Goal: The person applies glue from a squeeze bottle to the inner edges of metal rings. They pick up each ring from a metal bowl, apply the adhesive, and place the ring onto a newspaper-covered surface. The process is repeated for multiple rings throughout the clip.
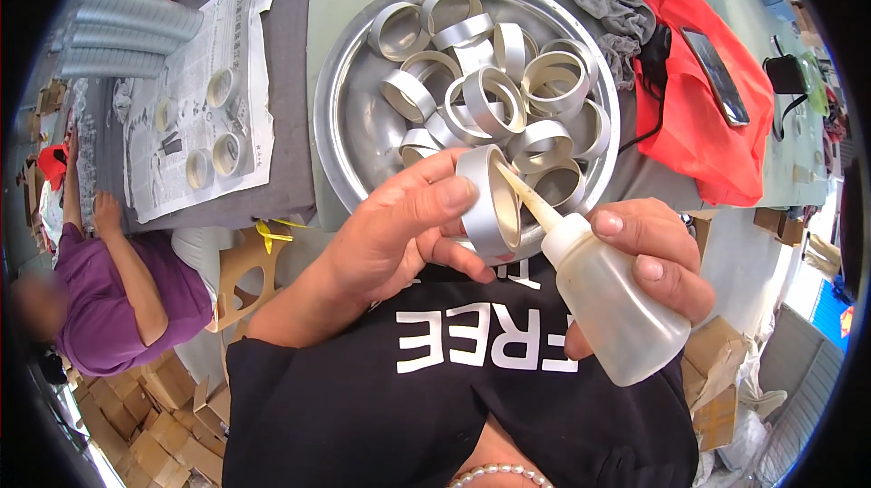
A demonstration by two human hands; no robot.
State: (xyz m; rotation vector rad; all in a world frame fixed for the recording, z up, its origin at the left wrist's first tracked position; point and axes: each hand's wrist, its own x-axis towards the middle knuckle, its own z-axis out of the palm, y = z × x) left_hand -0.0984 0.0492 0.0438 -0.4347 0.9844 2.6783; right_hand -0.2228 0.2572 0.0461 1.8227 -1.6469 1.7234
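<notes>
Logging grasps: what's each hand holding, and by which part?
Left hand: a wide circular ring, silver outside, cream inside, held by its outer band. Right hand: a translucent whitish plastic bottle with tapered nozzle, gripped around its body.

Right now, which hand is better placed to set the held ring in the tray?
Probably the left hand: it holds the silver ring, while the right hand is occupied with the bottle.

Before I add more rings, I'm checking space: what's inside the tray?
The tray holds piled silver rings. They cover much of its floor; the left hand hides some near rim.
</notes>
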